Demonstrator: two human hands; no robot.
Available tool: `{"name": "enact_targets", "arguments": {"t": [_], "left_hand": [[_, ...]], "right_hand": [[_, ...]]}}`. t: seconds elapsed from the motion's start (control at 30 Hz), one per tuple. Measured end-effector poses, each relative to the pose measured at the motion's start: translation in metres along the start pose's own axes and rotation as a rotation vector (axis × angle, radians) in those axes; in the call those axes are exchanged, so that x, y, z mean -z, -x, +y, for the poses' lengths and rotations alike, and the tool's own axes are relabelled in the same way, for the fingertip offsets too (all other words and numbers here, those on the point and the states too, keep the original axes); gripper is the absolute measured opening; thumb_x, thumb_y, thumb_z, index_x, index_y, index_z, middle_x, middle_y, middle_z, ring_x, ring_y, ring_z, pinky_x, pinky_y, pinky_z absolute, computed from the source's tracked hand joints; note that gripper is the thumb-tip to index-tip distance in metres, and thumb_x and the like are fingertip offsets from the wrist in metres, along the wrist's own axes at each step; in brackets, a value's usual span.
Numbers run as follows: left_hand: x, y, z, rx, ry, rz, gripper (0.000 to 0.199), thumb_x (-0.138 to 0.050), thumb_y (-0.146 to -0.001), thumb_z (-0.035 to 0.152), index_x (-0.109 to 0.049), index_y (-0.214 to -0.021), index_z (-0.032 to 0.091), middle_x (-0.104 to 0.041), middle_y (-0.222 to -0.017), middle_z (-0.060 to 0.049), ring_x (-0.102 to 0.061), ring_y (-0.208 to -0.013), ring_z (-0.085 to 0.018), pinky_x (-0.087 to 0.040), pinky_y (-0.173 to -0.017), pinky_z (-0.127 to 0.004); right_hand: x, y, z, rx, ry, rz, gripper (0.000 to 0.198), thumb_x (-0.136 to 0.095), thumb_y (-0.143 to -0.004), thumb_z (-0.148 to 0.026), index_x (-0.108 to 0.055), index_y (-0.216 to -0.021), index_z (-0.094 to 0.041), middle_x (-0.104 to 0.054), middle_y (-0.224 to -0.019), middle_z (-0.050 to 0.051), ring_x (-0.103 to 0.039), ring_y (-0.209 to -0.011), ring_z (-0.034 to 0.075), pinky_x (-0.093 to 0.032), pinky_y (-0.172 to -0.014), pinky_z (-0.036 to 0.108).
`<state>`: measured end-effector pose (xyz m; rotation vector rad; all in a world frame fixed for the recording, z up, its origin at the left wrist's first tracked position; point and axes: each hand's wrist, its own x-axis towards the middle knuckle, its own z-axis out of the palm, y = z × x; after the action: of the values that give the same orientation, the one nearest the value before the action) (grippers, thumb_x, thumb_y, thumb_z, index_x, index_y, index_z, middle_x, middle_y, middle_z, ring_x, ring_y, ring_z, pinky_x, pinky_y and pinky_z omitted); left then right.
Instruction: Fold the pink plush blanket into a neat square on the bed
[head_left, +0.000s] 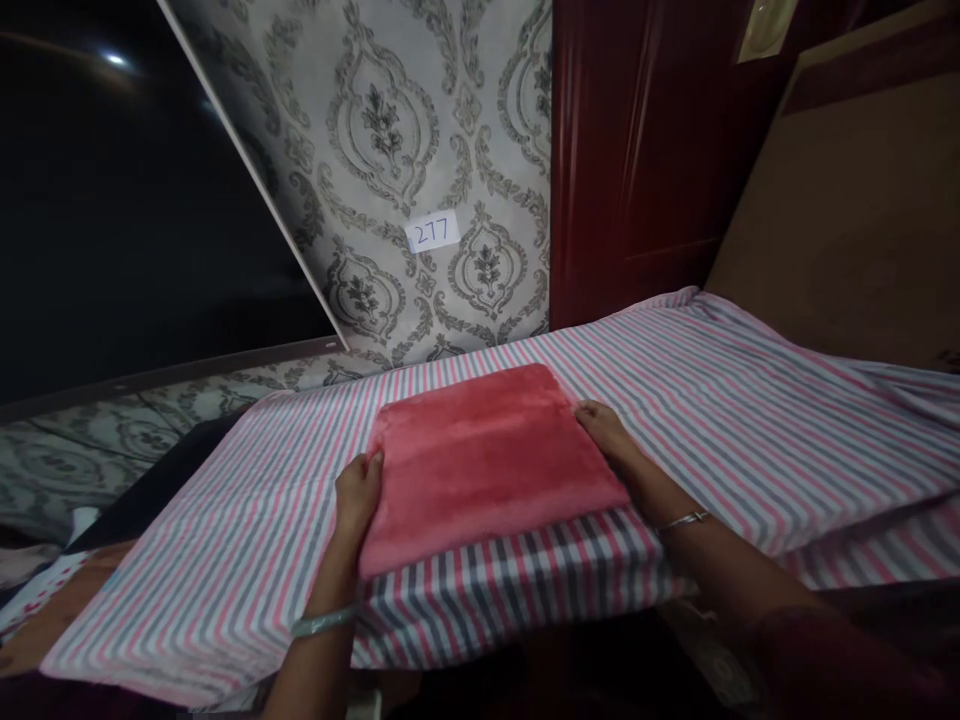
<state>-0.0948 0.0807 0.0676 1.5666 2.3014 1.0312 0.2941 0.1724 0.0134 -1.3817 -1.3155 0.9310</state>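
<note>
A fluffy pinkish-red cushion cover, flat and roughly square, lies on the striped cloth over the table. My left hand grips its left edge, thumb on top and the other fingers mostly hidden. On the opposite side, my right hand pinches the right edge close to the far corner. The near edge of the cover reaches the front of the table, where the striped cloth hangs down.
Behind the table is a patterned wall with a paper label reading 277. A large dark television screen fills the left. At the right stand a dark red door and a big cardboard box.
</note>
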Motion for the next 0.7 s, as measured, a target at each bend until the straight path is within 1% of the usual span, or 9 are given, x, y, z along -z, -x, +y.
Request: {"name": "enact_targets", "arguments": {"t": [0.07, 0.13, 0.2, 0.27, 0.37, 0.43, 0.53, 0.6, 0.7], "left_hand": [[0.008, 0.009, 0.003, 0.038, 0.188, -0.105, 0.045, -0.057, -0.08, 0.065, -0.052, -0.064, 0.023, -0.062, -0.064, -0.004, -0.058, -0.068, -0.022, -0.041, -0.059, -0.029], [0.017, 0.022, 0.007, 0.083, 0.367, -0.216, 0.056, -0.066, -0.067, 0.077, -0.056, -0.068, 0.021, -0.063, -0.067, -0.003, -0.058, -0.068, -0.021, -0.043, -0.057, -0.029], [0.025, 0.039, 0.007, 0.135, 0.498, -0.283, 0.063, -0.074, -0.055, 0.08, -0.059, -0.071, 0.021, -0.065, -0.069, -0.003, -0.059, -0.07, -0.022, -0.045, -0.059, -0.029], [0.03, 0.058, 0.001, 0.19, 0.562, -0.302, 0.067, -0.079, -0.049, 0.079, -0.063, -0.075, 0.019, -0.066, -0.07, -0.003, -0.061, -0.072, -0.023, -0.049, -0.062, -0.03], [0.033, 0.084, -0.017, 0.236, 0.559, -0.257, 0.066, -0.08, -0.055, 0.075, -0.069, -0.085, 0.017, -0.067, -0.072, -0.002, -0.063, -0.075, -0.022, -0.051, -0.067, -0.03], [0.032, 0.097, -0.03, 0.209, 0.537, -0.215, 0.062, -0.08, -0.06, 0.072, -0.072, -0.089, 0.017, -0.068, -0.078, -0.002, -0.064, -0.079, -0.022, -0.052, -0.071, -0.029], [0.028, 0.11, -0.041, 0.112, 0.535, -0.16, 0.058, -0.08, -0.064, 0.068, -0.077, -0.096, 0.02, -0.071, -0.101, -0.005, -0.064, -0.102, -0.026, -0.052, -0.085, -0.031], [0.025, 0.115, -0.044, 0.064, 0.555, -0.125, 0.055, -0.079, -0.067, 0.067, -0.079, -0.1, 0.022, -0.069, -0.115, -0.007, -0.061, -0.115, -0.028, -0.051, -0.095, -0.033], [0.019, 0.116, -0.049, 0.022, 0.572, -0.09, 0.05, -0.076, -0.071, 0.066, -0.079, -0.097, 0.023, -0.067, -0.117, -0.007, -0.06, -0.118, -0.028, -0.049, -0.101, -0.035]], "right_hand": [[0.003, 0.011, -0.003, -0.041, -0.073, -0.048, 0.028, -0.057, -0.075, -0.05, -0.059, -0.082, -0.023, -0.063, -0.061, 0.0, -0.063, -0.061, 0.02, -0.051, -0.059, 0.031], [0.008, 0.025, -0.009, -0.08, -0.168, -0.148, 0.036, -0.066, -0.072, -0.051, -0.064, -0.094, -0.023, -0.069, -0.068, 0.002, -0.066, -0.065, 0.022, -0.053, -0.063, 0.033], [0.018, 0.04, -0.015, -0.098, -0.222, -0.287, 0.044, -0.075, -0.068, -0.05, -0.069, -0.101, -0.022, -0.074, -0.079, 0.005, -0.069, -0.075, 0.024, -0.055, -0.071, 0.035], [0.032, 0.055, -0.019, -0.094, -0.208, -0.396, 0.046, -0.079, -0.066, -0.049, -0.072, -0.101, -0.02, -0.077, -0.092, 0.007, -0.07, -0.085, 0.025, -0.056, -0.08, 0.037], [0.054, 0.073, -0.019, -0.091, -0.157, -0.525, 0.047, -0.08, -0.069, -0.05, -0.076, -0.104, -0.019, -0.077, -0.107, 0.008, -0.07, -0.097, 0.027, -0.054, -0.092, 0.041], [0.065, 0.08, -0.017, -0.077, -0.126, -0.64, 0.049, -0.079, -0.072, -0.053, -0.077, -0.108, -0.02, -0.076, -0.111, 0.008, -0.069, -0.104, 0.029, -0.052, -0.098, 0.044], [0.071, 0.083, -0.013, -0.049, -0.085, -0.78, 0.052, -0.078, -0.075, -0.058, -0.078, -0.112, -0.02, -0.075, -0.112, 0.009, -0.068, -0.109, 0.031, -0.05, -0.102, 0.047], [0.07, 0.084, -0.012, -0.024, -0.093, -0.793, 0.052, -0.077, -0.077, -0.058, -0.077, -0.113, -0.021, -0.075, -0.112, 0.009, -0.068, -0.109, 0.03, -0.05, -0.102, 0.047], [0.064, 0.085, -0.011, 0.047, -0.123, -0.724, 0.051, -0.075, -0.079, -0.059, -0.077, -0.113, -0.022, -0.074, -0.113, 0.008, -0.067, -0.108, 0.027, -0.05, -0.102, 0.046]]}}
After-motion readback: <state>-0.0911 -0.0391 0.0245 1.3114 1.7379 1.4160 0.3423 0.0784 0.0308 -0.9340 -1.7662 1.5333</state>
